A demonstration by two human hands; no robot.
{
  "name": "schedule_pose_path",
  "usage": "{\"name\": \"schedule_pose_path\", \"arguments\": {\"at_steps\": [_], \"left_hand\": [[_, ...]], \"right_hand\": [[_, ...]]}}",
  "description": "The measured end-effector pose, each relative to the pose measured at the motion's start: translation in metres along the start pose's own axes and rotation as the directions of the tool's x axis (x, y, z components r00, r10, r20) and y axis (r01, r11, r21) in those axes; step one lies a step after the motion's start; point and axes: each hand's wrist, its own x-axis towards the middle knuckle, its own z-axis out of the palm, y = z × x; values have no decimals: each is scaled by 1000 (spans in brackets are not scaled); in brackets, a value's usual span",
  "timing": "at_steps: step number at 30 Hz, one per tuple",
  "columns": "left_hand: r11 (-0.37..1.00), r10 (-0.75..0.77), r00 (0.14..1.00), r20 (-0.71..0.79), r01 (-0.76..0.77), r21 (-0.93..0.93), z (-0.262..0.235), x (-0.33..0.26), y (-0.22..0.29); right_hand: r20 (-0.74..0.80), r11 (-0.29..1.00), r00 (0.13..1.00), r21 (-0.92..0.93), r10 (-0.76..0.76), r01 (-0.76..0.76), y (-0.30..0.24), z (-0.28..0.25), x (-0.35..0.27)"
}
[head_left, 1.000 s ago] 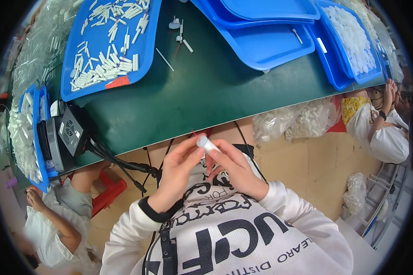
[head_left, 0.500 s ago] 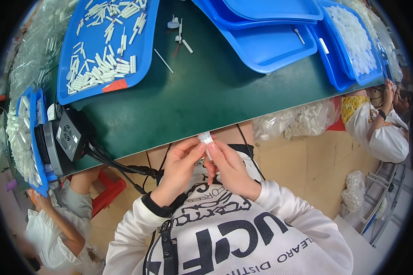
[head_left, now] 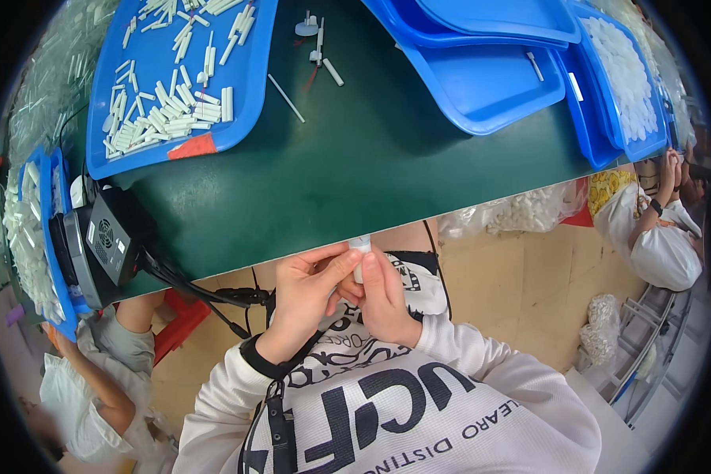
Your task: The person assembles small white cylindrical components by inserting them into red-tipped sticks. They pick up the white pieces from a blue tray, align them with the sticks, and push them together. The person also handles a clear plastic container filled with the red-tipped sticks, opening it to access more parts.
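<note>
While I hold the small white tube [head_left: 360, 261] just off the near edge of the green table [head_left: 355, 174], both my hands pinch it between them. Head view, against a second ago: hands have drifted slightly nearer my chest, and the tube, earlier sticking up clear above my fingers, now shows only its top end. I judge the piece is being pressed or seated between my fingertips.

Left hand [head_left: 306, 296]: wrist bent inward, thumb and forefinger closed narrow on the tube's side. Right hand [head_left: 383, 296]: back of hand up, fingers curled tight round the tube's lower part.

Beyond the tube, across the table: blue tray of white tubes [head_left: 174, 87], empty blue trays [head_left: 482, 71], loose sticks [head_left: 286, 98]. A black box with cables [head_left: 107, 245] sits at the table's left corner.
</note>
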Motion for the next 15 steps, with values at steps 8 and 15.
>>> {"name": "schedule_pose_path", "arguments": {"at_steps": [8, 15], "left_hand": [[995, 12, 1000, 22, -10, -103, 12, -3, 7], [994, 50, 998, -29, -52, -93, 12, -5, 2]], "right_hand": [[173, 933, 959, 244, 226, -264, -20, -18, 4], [125, 940, 945, 124, 304, -319, -26, -12, 2]]}}
